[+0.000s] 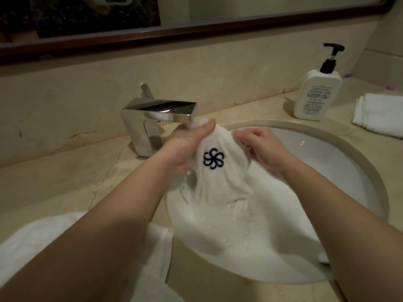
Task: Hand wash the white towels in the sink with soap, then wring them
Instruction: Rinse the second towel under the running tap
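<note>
A wet white towel (220,177) with a dark blue flower emblem hangs over the sink (340,153), its lower end trailing into foamy water. My left hand (185,147) grips its upper left part just under the spout of the chrome faucet (161,114), where water runs over my fingertips. My right hand (259,147) pinches the towel's upper right edge. Both hands are wet and soapy.
A white pump bottle of soap (316,92) stands on the marble counter at the back right, with a folded white towel (379,114) beside it. Another white towel (43,243) lies on the counter at the front left. A mirror runs along the wall above.
</note>
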Available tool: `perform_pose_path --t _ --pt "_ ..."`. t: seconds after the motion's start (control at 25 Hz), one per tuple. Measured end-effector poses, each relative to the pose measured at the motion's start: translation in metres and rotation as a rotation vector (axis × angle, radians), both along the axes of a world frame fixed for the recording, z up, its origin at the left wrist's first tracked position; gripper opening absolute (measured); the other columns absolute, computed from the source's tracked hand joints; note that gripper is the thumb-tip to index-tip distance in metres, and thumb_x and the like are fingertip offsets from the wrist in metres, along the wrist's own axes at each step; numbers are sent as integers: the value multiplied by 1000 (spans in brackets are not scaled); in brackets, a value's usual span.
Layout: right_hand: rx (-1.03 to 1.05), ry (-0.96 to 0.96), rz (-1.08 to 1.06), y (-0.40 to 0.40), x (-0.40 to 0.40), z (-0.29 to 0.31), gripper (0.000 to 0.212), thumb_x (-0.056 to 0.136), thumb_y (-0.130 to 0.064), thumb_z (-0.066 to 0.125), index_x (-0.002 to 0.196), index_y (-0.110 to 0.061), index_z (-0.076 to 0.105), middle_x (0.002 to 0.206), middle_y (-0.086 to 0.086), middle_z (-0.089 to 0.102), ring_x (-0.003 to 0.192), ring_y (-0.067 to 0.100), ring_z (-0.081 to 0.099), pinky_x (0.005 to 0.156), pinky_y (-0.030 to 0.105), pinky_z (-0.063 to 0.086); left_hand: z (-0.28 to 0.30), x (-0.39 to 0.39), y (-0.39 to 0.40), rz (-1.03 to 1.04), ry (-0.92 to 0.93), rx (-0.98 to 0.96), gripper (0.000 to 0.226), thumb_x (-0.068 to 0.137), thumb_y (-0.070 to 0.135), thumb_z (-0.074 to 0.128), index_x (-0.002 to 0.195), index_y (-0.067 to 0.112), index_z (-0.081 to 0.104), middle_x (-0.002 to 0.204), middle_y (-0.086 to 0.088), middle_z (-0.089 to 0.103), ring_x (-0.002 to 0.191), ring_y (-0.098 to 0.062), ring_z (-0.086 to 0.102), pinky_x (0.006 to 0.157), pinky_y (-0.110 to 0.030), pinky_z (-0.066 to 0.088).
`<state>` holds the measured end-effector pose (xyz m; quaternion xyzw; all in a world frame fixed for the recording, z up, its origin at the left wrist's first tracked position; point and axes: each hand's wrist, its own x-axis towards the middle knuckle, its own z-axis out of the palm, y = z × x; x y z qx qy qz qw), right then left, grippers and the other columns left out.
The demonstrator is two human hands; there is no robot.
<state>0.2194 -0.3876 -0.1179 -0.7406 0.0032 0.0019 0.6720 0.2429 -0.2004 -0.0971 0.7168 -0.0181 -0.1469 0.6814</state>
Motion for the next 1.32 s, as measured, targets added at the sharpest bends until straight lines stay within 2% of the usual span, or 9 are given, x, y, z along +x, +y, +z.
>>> perform_pose_path --t 0.16,0.36,0.52,0.72,0.8,0.88,1.08,1.2,1.32 --pt "-402 74 3 1 -1 -4 42 96 -41 57 94 -1 70 86 -3 67 78 15 59 72 29 41 -7 8 -6 204 59 -93 54 83 48 80 118 10 66 109 -14 75 97 -31 74 90 -46 60" --pt "59 -6 -30 17 -2 2 31 100 -30 57 108 -3 70 107 19 73 99 32 70 89 44 54 -8 5 -3 -93 1 162 68 78 76 65 129 30 66 125 3 70 115 -22 66 105 -42 50" --pt "244 64 -33 24 -1 6 42 98 -29 40 94 -5 73 99 16 75 95 32 71 89 45 55 -7 2 -2 -311 26 153 46 82 63 70 114 30 69 107 4 78 101 -19 75 88 -37 58" --pt "98 39 -63 14 2 -3 26 98 -36 57 108 -17 71 111 1 74 107 21 69 88 38 56 -19 11 -9 -60 120 -14 28 98 31 65 115 9 70 105 -11 77 90 -25 75 68 -32 61" --pt "-102 144 118 11 -5 -8 50 88 -62 62 120 -23 66 117 -6 72 109 14 68 91 32 52 -22 18 -11 55 156 -126 41 101 35 61 123 1 65 113 -18 74 100 -31 74 82 -39 62" --pt "-203 218 242 13 -9 -14 50 87 -57 66 119 -19 69 110 -2 76 101 17 72 90 33 55 -21 22 -11 109 142 -140 46 99 43 61 127 6 62 118 -18 72 105 -33 72 95 -46 58" --pt "187 188 64 36 -9 -5 36 98 -32 61 113 0 68 104 19 75 98 36 73 91 46 58 -15 6 -7 -81 114 15 56 96 62 55 136 24 62 124 -10 72 111 -29 71 102 -46 53" --pt "392 189 -5 38 -6 -1 47 101 -39 55 117 4 66 110 22 73 104 35 71 98 47 55 -11 -9 0 -322 223 79 78 84 85 44 139 31 59 126 0 72 118 -24 68 108 -46 48" --pt "289 194 -40 38 -2 2 66 99 -61 44 119 -3 68 110 18 74 103 32 72 99 50 54 -10 -15 -1 -333 231 69 61 91 64 59 135 21 62 119 -1 75 112 -21 71 106 -44 51"
